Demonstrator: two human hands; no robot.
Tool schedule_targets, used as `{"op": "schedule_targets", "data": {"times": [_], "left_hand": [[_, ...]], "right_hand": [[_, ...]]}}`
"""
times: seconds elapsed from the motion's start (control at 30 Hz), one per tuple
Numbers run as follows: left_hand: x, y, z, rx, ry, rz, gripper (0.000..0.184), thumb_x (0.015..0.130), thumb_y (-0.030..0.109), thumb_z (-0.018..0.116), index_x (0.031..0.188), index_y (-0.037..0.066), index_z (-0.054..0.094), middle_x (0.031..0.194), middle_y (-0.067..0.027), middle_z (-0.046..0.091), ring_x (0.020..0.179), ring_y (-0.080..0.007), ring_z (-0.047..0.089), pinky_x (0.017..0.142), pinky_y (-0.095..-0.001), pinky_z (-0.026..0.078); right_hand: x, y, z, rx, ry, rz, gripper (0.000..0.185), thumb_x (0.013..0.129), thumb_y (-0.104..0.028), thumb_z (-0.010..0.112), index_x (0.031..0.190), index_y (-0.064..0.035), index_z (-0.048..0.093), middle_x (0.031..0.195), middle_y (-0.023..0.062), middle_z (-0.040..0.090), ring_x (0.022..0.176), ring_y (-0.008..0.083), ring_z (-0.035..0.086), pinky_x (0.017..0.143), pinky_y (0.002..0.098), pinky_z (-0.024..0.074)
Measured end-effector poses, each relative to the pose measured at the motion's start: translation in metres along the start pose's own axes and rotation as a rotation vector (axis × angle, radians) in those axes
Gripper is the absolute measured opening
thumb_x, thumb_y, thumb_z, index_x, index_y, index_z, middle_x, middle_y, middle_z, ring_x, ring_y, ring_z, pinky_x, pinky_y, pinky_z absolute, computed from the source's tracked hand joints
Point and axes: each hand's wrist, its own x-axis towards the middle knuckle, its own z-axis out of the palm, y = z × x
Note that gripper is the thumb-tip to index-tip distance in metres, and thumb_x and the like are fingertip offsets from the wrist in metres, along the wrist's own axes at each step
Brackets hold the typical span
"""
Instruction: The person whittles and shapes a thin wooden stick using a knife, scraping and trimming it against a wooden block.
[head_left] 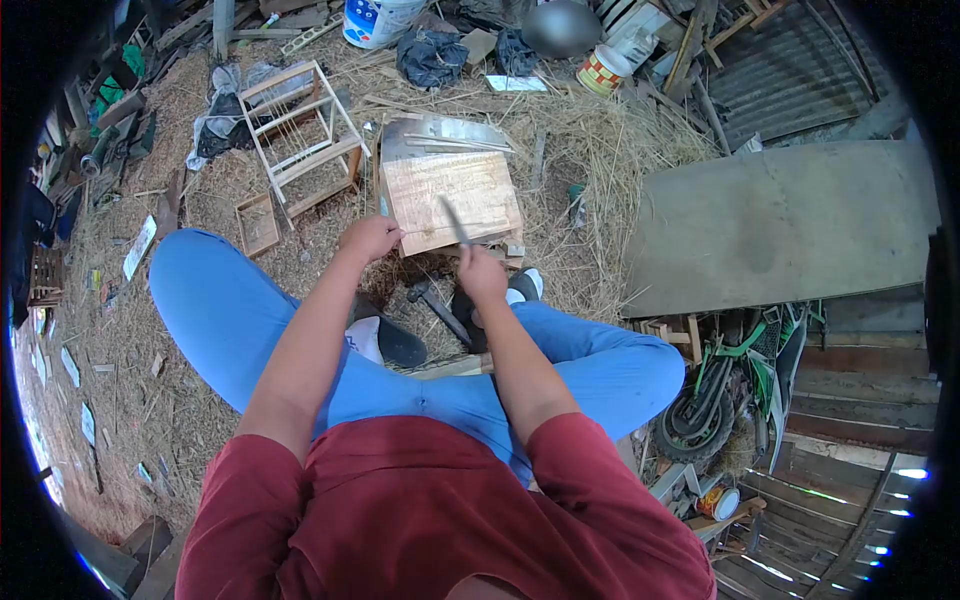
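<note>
A wooden board lies on a low support in front of me. My right hand is wrapped around the handle of a knife, its grey blade pointing away over the board. At the board's near left corner, my left hand is closed, pinching the end of what looks like a thin wooden stick laid across the board. Several thin strips rest beyond the board. Below it, between my feet, a hammer lies on the ground.
A slatted wooden frame and a small wooden tray sit to the left on straw-covered ground. To the right are a large grey panel and a green motorbike. Buckets and black bags stand at the back.
</note>
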Motion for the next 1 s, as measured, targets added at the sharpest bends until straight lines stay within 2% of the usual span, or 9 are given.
{"op": "schedule_targets", "data": {"times": [0.1, 0.43, 0.47, 0.6, 0.67, 0.8, 0.87, 0.9, 1.0], "left_hand": [[-0.005, 0.006, -0.003, 0.018, 0.027, -0.025, 0.030, 0.091, 0.043, 0.061, 0.091, 0.018, 0.076, 0.096, -0.0105, 0.073, 0.091, -0.0322, 0.069, 0.077, -0.0465, 0.054], [0.006, -0.004, 0.004, 0.028, -0.021, -0.002, 0.029, 0.091, 0.043, 0.060, 0.095, 0.019, 0.076, 0.099, -0.0100, 0.073, 0.091, -0.0314, 0.069, 0.078, -0.0468, 0.054], [0.005, -0.004, 0.006, 0.026, 0.004, -0.003, 0.029, 0.091, 0.043, 0.060, 0.096, 0.019, 0.076, 0.099, -0.0101, 0.073, 0.091, -0.0317, 0.069, 0.078, -0.0469, 0.054], [0.004, -0.003, 0.003, 0.027, -0.002, 0.003, 0.029, 0.091, 0.043, 0.060, 0.099, 0.020, 0.076, 0.102, -0.0107, 0.072, 0.094, -0.0329, 0.068, 0.079, -0.0473, 0.054], [0.005, -0.003, 0.003, -0.005, -0.038, -0.011, 0.030, 0.090, 0.043, 0.061, 0.099, 0.019, 0.076, 0.102, -0.0109, 0.072, 0.094, -0.0336, 0.068, 0.080, -0.0473, 0.054], [0.003, -0.007, 0.006, 0.041, 0.011, 0.046, 0.033, 0.091, 0.044, 0.061, 0.098, 0.015, 0.075, 0.099, -0.0116, 0.072, 0.092, -0.0339, 0.068, 0.079, -0.0476, 0.054], [0.005, -0.011, 0.005, -0.023, 0.008, 0.118, 0.033, 0.091, 0.043, 0.060, 0.098, 0.013, 0.073, 0.098, -0.0126, 0.072, 0.091, -0.0341, 0.069, 0.078, -0.0475, 0.054], [0.006, -0.010, 0.003, -0.089, -0.003, 0.201, 0.033, 0.092, 0.041, 0.060, 0.098, 0.011, 0.071, 0.098, -0.0135, 0.072, 0.090, -0.0342, 0.069, 0.077, -0.0474, 0.053], [-0.007, 0.018, -0.019, -0.388, 0.016, 0.182, 0.022, 0.098, 0.030, 0.058, 0.103, 0.009, 0.065, 0.086, -0.0109, 0.070, 0.081, -0.0239, 0.067, 0.070, -0.0386, 0.052]], "right_hand": [[0.013, 0.017, 0.007, 0.129, 0.103, 0.154, 0.050, 0.102, -0.043, 0.040, 0.095, -0.0017, 0.068, 0.092, 0.0279, 0.068, 0.089, 0.0466, 0.066, 0.082, 0.0555, 0.0509], [0.007, 0.011, 0.006, 0.022, 0.030, 0.051, 0.051, 0.102, -0.045, 0.039, 0.099, -0.0032, 0.068, 0.097, 0.0262, 0.069, 0.092, 0.0447, 0.067, 0.083, 0.0558, 0.0512], [0.017, 0.025, 0.014, 0.109, 0.128, 0.204, 0.051, 0.102, -0.045, 0.039, 0.097, -0.0033, 0.069, 0.097, 0.0256, 0.069, 0.091, 0.0455, 0.067, 0.081, 0.0572, 0.0512], [0.007, 0.022, 0.004, 0.067, 0.027, 0.019, 0.053, 0.101, -0.046, 0.039, 0.097, -0.0025, 0.069, 0.098, 0.0262, 0.069, 0.094, 0.0465, 0.066, 0.084, 0.0569, 0.0505], [0.009, 0.021, 0.014, 0.102, 0.091, 0.230, 0.055, 0.101, -0.048, 0.039, 0.100, -0.0019, 0.069, 0.101, 0.0282, 0.069, 0.096, 0.0466, 0.065, 0.087, 0.0555, 0.0502], [0.023, 0.025, 0.038, 0.271, 0.142, 0.287, 0.057, 0.101, -0.049, 0.039, 0.103, -0.0008, 0.069, 0.103, 0.0307, 0.067, 0.099, 0.0481, 0.064, 0.088, 0.0530, 0.0501], [0.042, 0.047, 0.065, 0.482, 0.308, 0.228, 0.054, 0.102, -0.046, 0.042, 0.086, 0.0014, 0.063, 0.080, 0.0207, 0.067, 0.070, 0.0356, 0.066, 0.069, 0.0510, 0.0531], [0.054, 0.052, 0.067, 0.486, 0.309, 0.222, 0.054, 0.102, -0.046, 0.042, 0.086, 0.0014, 0.063, 0.080, 0.0207, 0.067, 0.070, 0.0356, 0.066, 0.069, 0.0510, 0.0531], [0.051, 0.007, -0.002, 1.209, 0.270, 0.462, 0.048, 0.103, -0.049, 0.041, 0.075, -0.0098, 0.046, 0.057, 0.0007, 0.039, 0.042, 0.0158, 0.042, 0.037, 0.0353, 0.0343]]}}
